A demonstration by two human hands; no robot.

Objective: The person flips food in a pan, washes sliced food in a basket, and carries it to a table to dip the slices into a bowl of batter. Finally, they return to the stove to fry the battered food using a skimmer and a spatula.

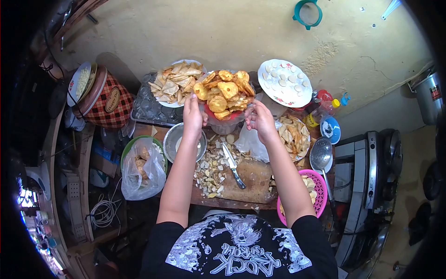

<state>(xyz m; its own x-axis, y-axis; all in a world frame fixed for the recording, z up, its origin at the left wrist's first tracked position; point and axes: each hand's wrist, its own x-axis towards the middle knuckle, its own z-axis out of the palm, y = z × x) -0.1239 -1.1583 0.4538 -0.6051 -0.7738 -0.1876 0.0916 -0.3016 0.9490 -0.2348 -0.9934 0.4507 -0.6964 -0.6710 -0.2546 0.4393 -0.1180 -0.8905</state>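
Observation:
A heap of golden fried chips (pixel 225 90) rises from a red basket (pixel 221 114) at the back middle of the table. My left hand (pixel 193 114) is at the heap's left side, its fingers straight and pointing away from me. On the other side, my right hand (pixel 260 118) has its fingers apart and slightly bent, close to the basket's rim. Neither hand shows anything in its grip. In front of them a knife (pixel 233 165) lies on a wooden cutting board (pixel 253 179), beside a spread of pale peelings (pixel 211 174).
Plates of folded pastry (pixel 174 83) and pastry triangles (pixel 293 135) flank the heap. Behind right is a plate of white discs (pixel 285 83). A metal bowl (pixel 185 144), a plastic bag (pixel 144 169), a pink basket (pixel 320 197) and a skimmer (pixel 321 154) stand nearer.

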